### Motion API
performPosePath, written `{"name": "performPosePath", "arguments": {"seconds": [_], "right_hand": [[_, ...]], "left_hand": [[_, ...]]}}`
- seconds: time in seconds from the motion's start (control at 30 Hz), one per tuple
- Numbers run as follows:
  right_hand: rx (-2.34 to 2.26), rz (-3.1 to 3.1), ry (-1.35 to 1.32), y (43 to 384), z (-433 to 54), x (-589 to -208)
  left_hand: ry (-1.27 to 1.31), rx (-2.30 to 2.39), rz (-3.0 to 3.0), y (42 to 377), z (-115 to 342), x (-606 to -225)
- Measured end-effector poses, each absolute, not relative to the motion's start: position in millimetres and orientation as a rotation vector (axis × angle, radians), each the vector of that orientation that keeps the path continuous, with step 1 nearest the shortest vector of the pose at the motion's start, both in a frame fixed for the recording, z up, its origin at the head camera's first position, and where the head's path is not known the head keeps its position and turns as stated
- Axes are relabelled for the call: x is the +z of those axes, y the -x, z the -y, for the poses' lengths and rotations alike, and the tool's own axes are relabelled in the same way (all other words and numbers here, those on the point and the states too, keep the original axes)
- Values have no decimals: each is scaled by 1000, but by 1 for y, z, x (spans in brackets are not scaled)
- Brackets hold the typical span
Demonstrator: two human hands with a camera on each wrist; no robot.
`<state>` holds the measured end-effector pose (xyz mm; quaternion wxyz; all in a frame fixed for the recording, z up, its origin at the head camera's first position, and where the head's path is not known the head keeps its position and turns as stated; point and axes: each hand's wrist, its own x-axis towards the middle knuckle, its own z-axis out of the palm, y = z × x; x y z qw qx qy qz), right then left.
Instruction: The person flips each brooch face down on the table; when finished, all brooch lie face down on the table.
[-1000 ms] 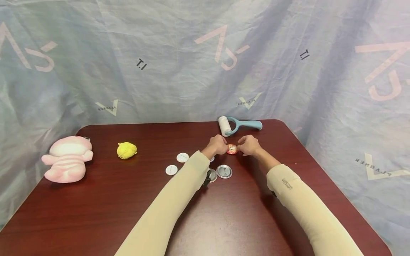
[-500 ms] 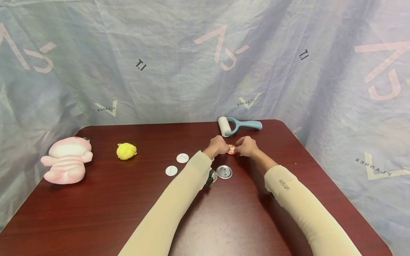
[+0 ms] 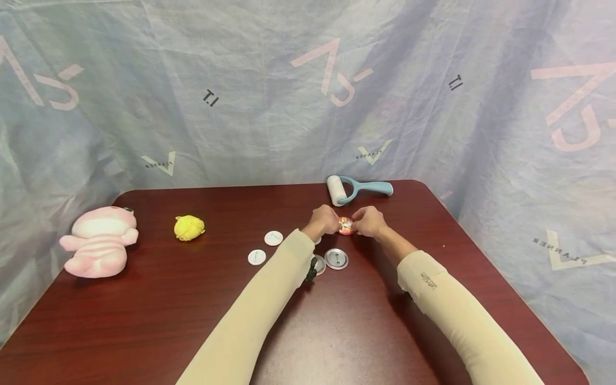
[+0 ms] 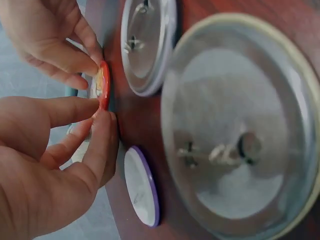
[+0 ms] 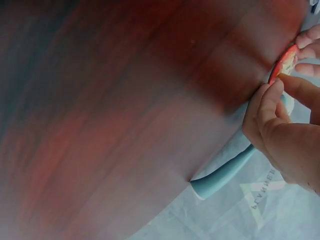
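A round pin badge (image 3: 345,225) with a red rim and a colourful printed face is held between my two hands, low over the table. My left hand (image 3: 324,220) pinches its left edge between thumb and fingers. On the opposite edge, my right hand (image 3: 369,221) pinches with thumb and index finger, clearest in the right wrist view. Close to my left wrist lie silver-backed pin badges, pins up; one large badge (image 4: 240,125) fills much of the left wrist view. A purple-rimmed badge (image 4: 141,186) lies near the left fingertips.
Two white-backed badges (image 3: 274,238) lie left of my left forearm. Behind the hands is a lint roller (image 3: 358,189) with a blue handle. A yellow yarn ball (image 3: 189,228) and a pink plush toy (image 3: 100,241) are at the left. Grey fabric (image 3: 260,96) hangs behind the table.
Both hands keep hold of the badge. My right hand has come slightly closer to the left, and the badge has shifted a little to the left.
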<state>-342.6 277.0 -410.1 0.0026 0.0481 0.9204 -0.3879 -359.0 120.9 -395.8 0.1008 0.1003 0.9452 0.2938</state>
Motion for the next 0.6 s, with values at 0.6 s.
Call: {"name": "performPosePath", "arguments": {"seconds": [0.6], "right_hand": [[-1595, -2706, -64, 326, -279, -401]], "left_hand": [[-263, 1581, -2505, 364, -102, -402]]}}
